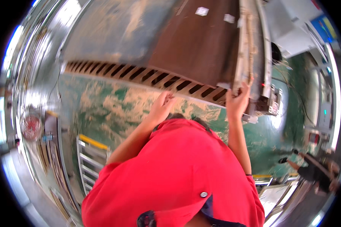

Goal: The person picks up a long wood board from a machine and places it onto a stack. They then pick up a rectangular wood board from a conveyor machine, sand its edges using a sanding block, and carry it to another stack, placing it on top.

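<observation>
A dark brown panel (201,41) with two white labels lies on the grey machine table (117,30), its near end over the slotted edge strip (163,80). My left hand (162,108) is at the slotted edge, left of the panel's near corner, fingers curled inward; whatever they may hold is hidden. On the panel's right side runs a long pale strip (243,53), dusty like wood. My right hand (237,102) is closed around the near end of this strip, fingertips at its end by the panel's right corner.
Sawdust covers the green floor (113,102). A metal rack with a yellow bar (93,142) stands to the left. Farther left is a round container (31,126) of reddish bits. Another person (316,170) is at the lower right. A white machine housing (291,30) stands at the upper right.
</observation>
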Action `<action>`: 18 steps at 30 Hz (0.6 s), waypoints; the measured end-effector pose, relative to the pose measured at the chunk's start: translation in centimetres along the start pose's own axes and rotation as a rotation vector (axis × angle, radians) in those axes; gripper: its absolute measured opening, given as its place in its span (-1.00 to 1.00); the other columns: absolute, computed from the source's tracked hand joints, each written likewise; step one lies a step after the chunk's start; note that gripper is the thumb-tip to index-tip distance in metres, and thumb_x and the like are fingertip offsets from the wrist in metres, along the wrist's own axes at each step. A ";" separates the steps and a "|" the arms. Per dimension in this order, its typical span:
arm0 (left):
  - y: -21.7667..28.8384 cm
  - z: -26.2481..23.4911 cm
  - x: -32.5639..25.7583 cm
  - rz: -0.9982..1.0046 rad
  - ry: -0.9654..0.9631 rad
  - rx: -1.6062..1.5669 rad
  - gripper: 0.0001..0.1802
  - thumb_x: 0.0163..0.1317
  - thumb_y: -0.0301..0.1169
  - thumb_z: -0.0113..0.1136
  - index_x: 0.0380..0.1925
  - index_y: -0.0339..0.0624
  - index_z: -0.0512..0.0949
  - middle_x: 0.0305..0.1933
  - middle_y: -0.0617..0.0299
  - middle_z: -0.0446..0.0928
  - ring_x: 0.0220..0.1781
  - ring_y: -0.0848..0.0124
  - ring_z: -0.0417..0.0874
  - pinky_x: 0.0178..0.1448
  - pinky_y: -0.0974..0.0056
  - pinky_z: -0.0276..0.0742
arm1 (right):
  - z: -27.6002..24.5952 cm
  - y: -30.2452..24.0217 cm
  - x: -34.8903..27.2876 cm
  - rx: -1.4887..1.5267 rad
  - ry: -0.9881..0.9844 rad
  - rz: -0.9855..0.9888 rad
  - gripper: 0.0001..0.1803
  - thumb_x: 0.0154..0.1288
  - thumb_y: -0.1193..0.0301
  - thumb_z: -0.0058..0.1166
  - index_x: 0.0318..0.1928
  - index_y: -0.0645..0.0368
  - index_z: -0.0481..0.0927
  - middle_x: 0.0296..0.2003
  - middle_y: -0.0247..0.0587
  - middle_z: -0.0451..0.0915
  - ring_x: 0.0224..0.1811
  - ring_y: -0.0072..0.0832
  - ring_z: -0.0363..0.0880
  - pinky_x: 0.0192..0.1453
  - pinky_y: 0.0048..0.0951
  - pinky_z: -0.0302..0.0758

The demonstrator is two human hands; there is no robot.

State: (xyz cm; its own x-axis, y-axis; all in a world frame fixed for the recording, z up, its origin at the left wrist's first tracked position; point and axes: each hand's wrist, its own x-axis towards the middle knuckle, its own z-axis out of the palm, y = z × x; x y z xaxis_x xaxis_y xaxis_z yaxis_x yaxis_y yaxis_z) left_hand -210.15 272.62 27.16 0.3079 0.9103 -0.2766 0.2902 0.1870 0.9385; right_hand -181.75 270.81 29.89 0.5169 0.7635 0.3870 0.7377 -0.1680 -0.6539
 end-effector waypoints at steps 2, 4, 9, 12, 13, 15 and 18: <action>-1.1 -1.2 -0.1 -0.015 0.048 0.000 -0.63 0.30 -0.25 0.04 -0.04 -0.31 0.37 -0.13 0.16 0.46 -0.14 0.44 0.45 -0.06 0.33 0.39 | 0.0 0.2 -1.2 0.141 -0.059 0.073 -0.40 0.03 0.43 0.23 0.11 0.29 0.34 -0.12 -0.02 0.44 -0.14 -0.23 0.46 0.00 -0.30 0.41; -1.9 -2.5 0.5 -0.008 0.101 0.073 -0.60 0.28 -0.23 0.06 -0.04 -0.32 0.37 -0.12 0.10 0.46 -0.15 0.39 0.49 -0.08 0.30 0.42 | -0.2 0.3 -2.5 0.093 -0.074 0.110 -0.37 0.02 0.44 0.25 0.12 0.28 0.32 -0.21 -0.14 0.43 -0.24 -0.36 0.40 -0.07 -0.38 0.40; -3.1 -5.2 3.3 0.071 0.257 0.511 -0.50 0.20 -0.18 0.10 0.01 -0.33 0.37 0.08 -0.12 0.39 0.15 0.09 0.39 0.19 0.12 0.31 | -0.7 1.0 -6.2 0.105 -0.137 0.209 -0.42 0.06 0.53 0.18 0.14 0.25 0.31 -0.30 -0.21 0.41 -0.32 -0.45 0.36 -0.14 -0.42 0.38; -3.6 -5.3 5.2 0.115 0.223 0.767 -0.45 0.21 -0.13 0.05 0.08 -0.30 0.34 0.14 -0.13 0.34 0.27 0.02 0.26 0.34 0.01 0.15 | -0.2 1.6 -8.3 0.095 -0.285 0.214 -0.46 0.07 0.54 0.17 0.10 0.25 0.35 -0.28 -0.20 0.42 -0.34 -0.45 0.37 -0.17 -0.42 0.39; -3.7 -5.1 5.8 0.105 0.183 0.847 -0.44 0.21 -0.12 0.04 0.08 -0.30 0.34 0.14 -0.13 0.34 0.27 0.01 0.27 0.34 -0.02 0.14 | 0.3 1.9 -8.8 0.038 -0.343 0.236 -0.52 0.08 0.54 0.15 0.06 0.25 0.38 -0.26 -0.17 0.43 -0.35 -0.44 0.38 -0.19 -0.42 0.41; -3.9 -4.8 6.1 0.085 0.093 0.885 -0.40 0.22 -0.09 0.03 0.11 -0.33 0.31 0.16 -0.14 0.33 0.27 -0.02 0.26 0.36 -0.06 0.11 | 0.9 2.3 -9.7 0.061 -0.409 0.229 -0.53 0.09 0.53 0.15 0.05 0.25 0.39 -0.25 -0.16 0.43 -0.34 -0.43 0.39 -0.19 -0.42 0.42; -4.0 -4.9 5.5 0.168 0.086 0.753 -0.39 0.20 -0.10 0.08 0.11 -0.32 0.31 0.17 -0.11 0.33 0.26 -0.04 0.27 0.36 -0.05 0.11 | 1.1 3.4 -10.3 0.048 -0.465 0.133 -0.54 0.09 0.53 0.15 0.05 0.23 0.42 -0.22 -0.15 0.44 -0.33 -0.42 0.42 -0.21 -0.43 0.43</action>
State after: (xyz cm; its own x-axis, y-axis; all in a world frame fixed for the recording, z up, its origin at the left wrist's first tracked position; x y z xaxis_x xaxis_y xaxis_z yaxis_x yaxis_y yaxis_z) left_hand -214.04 278.70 22.94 0.3400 0.9354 -0.0970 0.7927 -0.2296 0.5647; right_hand -185.05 263.06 22.98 0.3485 0.9370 -0.0259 0.6522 -0.2623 -0.7112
